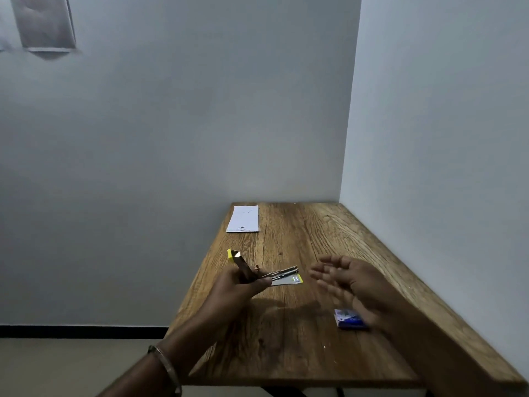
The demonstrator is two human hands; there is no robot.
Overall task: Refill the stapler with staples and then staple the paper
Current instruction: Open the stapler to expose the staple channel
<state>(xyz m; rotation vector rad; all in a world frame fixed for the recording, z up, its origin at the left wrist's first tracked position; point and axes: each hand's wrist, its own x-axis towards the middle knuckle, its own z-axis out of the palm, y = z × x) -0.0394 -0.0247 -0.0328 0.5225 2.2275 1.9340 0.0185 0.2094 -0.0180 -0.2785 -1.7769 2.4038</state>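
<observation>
A: While the stapler is hinged open like that, I read this as the refill step, not the stapling one. Agree?

B: Agree. Left hand has its grip clamped round the stapler near the hinge, held up over the tabletop. Yellow-capped top arm tilts up and left, magazine and base point right, toward the other hand. Whether the base tip touches the wood or floats just above it, can't tell.

A: Right hand?

B: Right hand is blurred, grip apart, fingers spread, palm roughly up. Holds nothing that I can see. It hovers just right of the stapler's open end, not touching it.

A: Staples?

B: Small blue-and-white box on the tabletop, near the right wrist, partly hidden by it. Probably the staple box; label too small to read. Can't tell if a strip is already in the magazine.

A: Paper?

B: White sheets at the far left corner of the tabletop, well apart from both hands. Untouched by either hand.

A: So next move?

B: My guess: right hand goes to the box, pinches out one strip, then lays it in the channel legs down. Needs the left hand to keep the magazine level and steady. Fine pinch, small target.

A: Risk?

B: Strip snapping or going in crooked. Then top arm won't close clean.
</observation>
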